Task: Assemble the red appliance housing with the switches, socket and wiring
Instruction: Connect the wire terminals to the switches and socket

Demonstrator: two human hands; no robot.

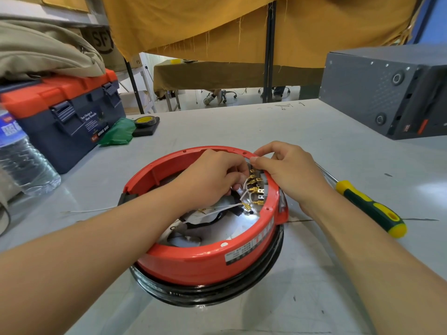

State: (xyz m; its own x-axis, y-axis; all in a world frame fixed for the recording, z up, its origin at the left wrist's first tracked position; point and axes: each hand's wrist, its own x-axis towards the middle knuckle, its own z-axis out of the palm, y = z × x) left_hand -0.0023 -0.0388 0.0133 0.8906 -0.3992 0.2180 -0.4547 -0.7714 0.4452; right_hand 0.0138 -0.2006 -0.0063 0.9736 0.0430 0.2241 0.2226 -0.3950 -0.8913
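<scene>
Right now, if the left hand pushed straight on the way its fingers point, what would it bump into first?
Probably the brass wire terminals just ahead of the left hand, then the red housing wall behind them. Depth is hard to judge; the fingertips may already touch the wires.

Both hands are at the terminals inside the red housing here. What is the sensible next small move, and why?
Probably seat the connector the left hand holds onto a bare terminal tab. The right hand steadies the red housing at its rim, and loose white wires with brass connectors lie unattached nearby.
</scene>
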